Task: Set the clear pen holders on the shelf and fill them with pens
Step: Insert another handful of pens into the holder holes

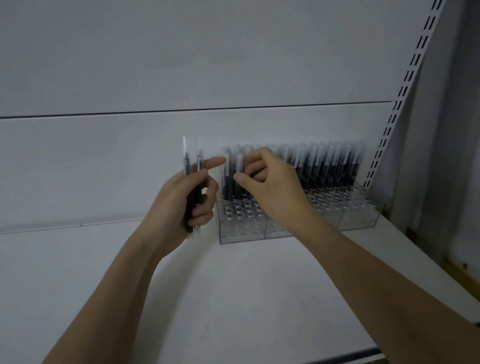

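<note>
Your left hand (183, 201) grips two pens (193, 186); your right hand (265, 180) fingers pinch one pen (238, 164) over three clear pen holders (296, 220) at the shelf (245, 300) center right.

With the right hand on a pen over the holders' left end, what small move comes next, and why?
Probably lower that pen into its hole. The right hand pinches it upright above the back rows of the clear holders, where pens already stand, while the front rows of holes show empty. The left hand grips a few spare pens beside the holders, ready to feed the next one.
</note>
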Demonstrator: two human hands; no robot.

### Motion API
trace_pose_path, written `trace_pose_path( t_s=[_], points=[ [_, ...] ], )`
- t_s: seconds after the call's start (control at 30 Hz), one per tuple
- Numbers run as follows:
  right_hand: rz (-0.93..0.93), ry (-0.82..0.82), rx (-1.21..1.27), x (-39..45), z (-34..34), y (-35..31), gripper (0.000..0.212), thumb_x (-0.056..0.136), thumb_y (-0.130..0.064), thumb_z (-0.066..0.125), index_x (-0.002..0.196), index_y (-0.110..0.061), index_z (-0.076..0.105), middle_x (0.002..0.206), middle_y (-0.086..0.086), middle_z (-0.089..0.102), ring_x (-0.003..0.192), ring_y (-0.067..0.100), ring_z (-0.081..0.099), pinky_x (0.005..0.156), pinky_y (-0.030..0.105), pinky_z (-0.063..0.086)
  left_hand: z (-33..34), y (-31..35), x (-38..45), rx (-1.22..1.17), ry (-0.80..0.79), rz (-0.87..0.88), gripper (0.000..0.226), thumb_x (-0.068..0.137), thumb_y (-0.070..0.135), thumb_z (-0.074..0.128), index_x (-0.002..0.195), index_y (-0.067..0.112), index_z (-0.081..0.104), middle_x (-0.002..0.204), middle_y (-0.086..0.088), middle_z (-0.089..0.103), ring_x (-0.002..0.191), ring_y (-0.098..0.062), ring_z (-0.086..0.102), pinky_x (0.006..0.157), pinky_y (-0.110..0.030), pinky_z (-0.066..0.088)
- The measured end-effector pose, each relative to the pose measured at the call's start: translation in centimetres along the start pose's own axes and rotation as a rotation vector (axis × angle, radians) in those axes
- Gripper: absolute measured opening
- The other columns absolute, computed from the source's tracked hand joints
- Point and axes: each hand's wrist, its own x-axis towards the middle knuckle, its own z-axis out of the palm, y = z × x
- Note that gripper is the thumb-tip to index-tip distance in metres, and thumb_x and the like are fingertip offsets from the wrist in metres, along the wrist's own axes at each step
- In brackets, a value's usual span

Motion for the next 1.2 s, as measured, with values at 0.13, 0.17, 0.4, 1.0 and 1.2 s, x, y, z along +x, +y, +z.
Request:
trace_pose_path(
  t_s=[0.13, 0.17, 0.4, 1.0, 1.2],
  points=[
    [0.023, 0.065, 0.181, -0.9, -0.4, -0.5, 0.009, 0.094, -0.024, 0.067, 0.101, -0.020, 0.063, 0.091, -0.006, 0.065, 0.077, 0.006, 0.061, 0.066, 0.017, 0.048, 0.5, -0.4, -0.1, 0.049, -0.077, -0.045, 0.033, 0.103, 0.014, 0.042, 0.133, 0.010, 0.056, 0.069, -0.003, 0.049, 0.046, -0.011, 0.026, 0.043, -0.024, 0.016],
    [0.037, 0.042, 0.245, -0.9, -0.6, -0.8, 0.004, 0.095, -0.023, 0.065, 0.098, -0.021, 0.064, 0.091, -0.006, 0.067, 0.077, 0.008, 0.064, 0.066, 0.018, 0.048, 0.6, -0.6, -0.1, 0.054, -0.089, -0.050, 0.034, 0.103, 0.014, 0.042, 0.134, 0.011, 0.056, 0.068, -0.003, 0.050, 0.046, -0.011, 0.026, 0.043, -0.024, 0.016],
    [0.035, -0.062, 0.395, -1.0, -1.4, -2.6, 0.009, 0.094, -0.021, 0.066, 0.102, -0.019, 0.068, 0.087, -0.004, 0.074, 0.077, 0.001, 0.069, 0.064, 0.013, 0.048, 0.9, -0.9, -0.4, 0.129, -0.200, -0.055, 0.020, 0.096, 0.023, 0.053, 0.094, 0.005, 0.062, 0.068, -0.005, 0.051, 0.045, -0.011, 0.029, 0.042, -0.024, 0.018],
    [0.090, 0.150, 0.669, 1.1, -3.7, -3.5, 0.013, 0.095, -0.013, 0.064, 0.104, -0.004, 0.062, 0.093, 0.009, 0.075, 0.084, 0.021, 0.072, 0.075, 0.033, 0.060, 0.3, -0.4, -0.1, 0.205, 0.058, -0.012, 0.029, 0.106, 0.028, 0.041, 0.120, 0.012, 0.061, 0.089, -0.009, 0.066, 0.053, -0.023, 0.056, 0.040, -0.025, 0.041],
    [0.060, 0.249, 0.498, 2.3, -4.6, -2.6, 0.012, 0.096, -0.014, 0.064, 0.104, -0.006, 0.062, 0.096, 0.011, 0.072, 0.078, 0.013, 0.069, 0.066, 0.024, 0.057, -0.7, -0.4, 0.6, 0.191, 0.350, 0.081, 0.033, 0.106, 0.038, 0.042, 0.113, 0.012, 0.061, 0.082, -0.003, 0.060, 0.040, -0.012, 0.034, 0.037, -0.020, 0.021]
  ],
)
